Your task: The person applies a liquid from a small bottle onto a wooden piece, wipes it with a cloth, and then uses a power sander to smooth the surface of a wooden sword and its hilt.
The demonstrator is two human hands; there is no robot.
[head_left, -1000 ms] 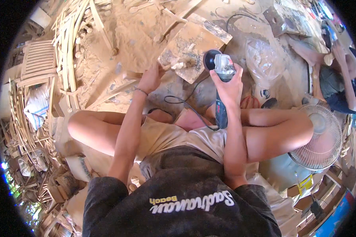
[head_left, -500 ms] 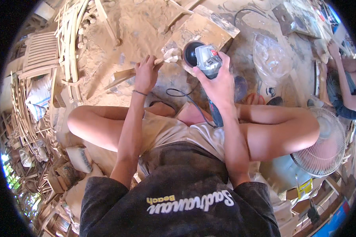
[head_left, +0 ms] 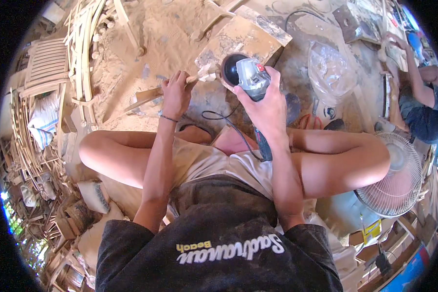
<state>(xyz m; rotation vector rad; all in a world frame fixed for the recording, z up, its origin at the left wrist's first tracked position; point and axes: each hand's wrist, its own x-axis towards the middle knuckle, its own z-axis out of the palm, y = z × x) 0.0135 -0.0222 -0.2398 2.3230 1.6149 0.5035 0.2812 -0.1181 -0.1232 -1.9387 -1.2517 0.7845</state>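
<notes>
My right hand (head_left: 267,107) is wrapped round the head of an angle grinder (head_left: 253,80), its body running down between my legs. The black round disc (head_left: 229,70) on it faces left, right by the pale carved end of a wooden piece (head_left: 208,74); I cannot tell whether they touch. My left hand (head_left: 177,95) grips this wooden piece closer to its middle, and its longer part sticks out to the left of the fingers. Beneath the carved end lies a dusty wooden board (head_left: 250,39). A black cord (head_left: 224,115) loops between my forearms.
A clear plastic bag (head_left: 331,73) lies to the right of the board. A fan (head_left: 394,170) stands by my right knee. Wooden slats (head_left: 85,58) and a slatted panel (head_left: 46,65) are stacked at left. Another person's arm (head_left: 416,73) shows at far right.
The whole view has shifted slightly, so most things sit a little further left. Both hands keep their grip, and the other person's arm at far right has moved.
</notes>
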